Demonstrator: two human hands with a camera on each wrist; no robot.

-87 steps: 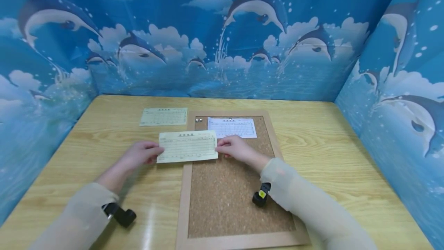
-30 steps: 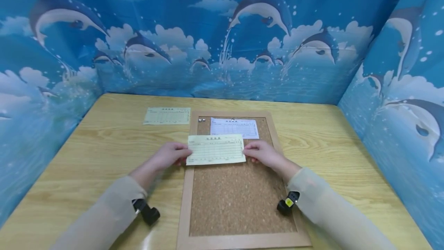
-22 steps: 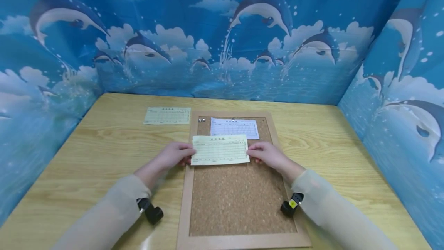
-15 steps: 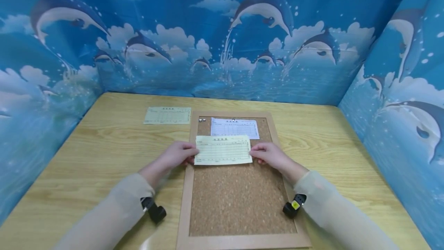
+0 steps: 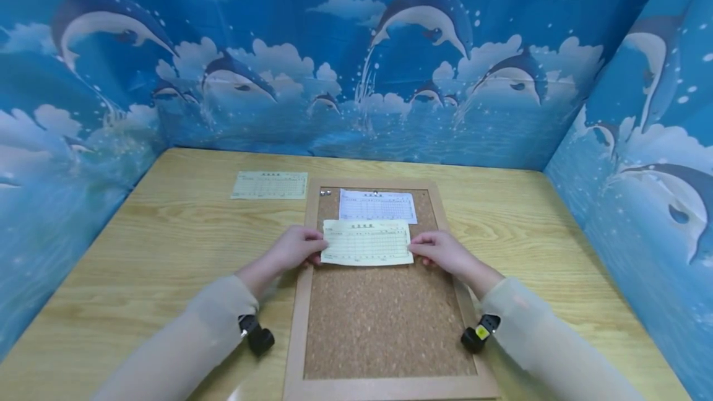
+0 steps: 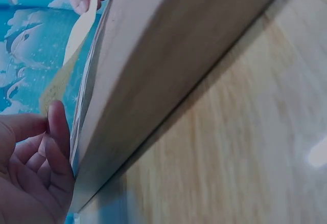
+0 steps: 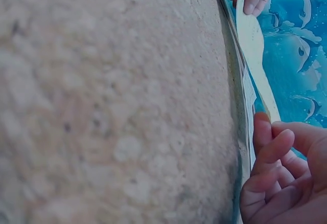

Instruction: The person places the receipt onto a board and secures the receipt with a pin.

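- left hand (image 5: 296, 247), left of centre: pinches the slip (image 5: 366, 242) by its left edge
- slip, just below centre, over the board (image 5: 390, 320): probably light, limp, easily creased; best held by short edges
- right hand (image 5: 444, 254): pinches its right edge

Pale beige sleeves (image 5: 189, 336) cover both arms, with black wrist cameras (image 5: 260, 340), the right bearing a yellow patch (image 5: 481, 331).

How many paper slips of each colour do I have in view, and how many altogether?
Pale yellow: 2, the held slip and the table slip
Whitish: 1, the board slip
Total: 3
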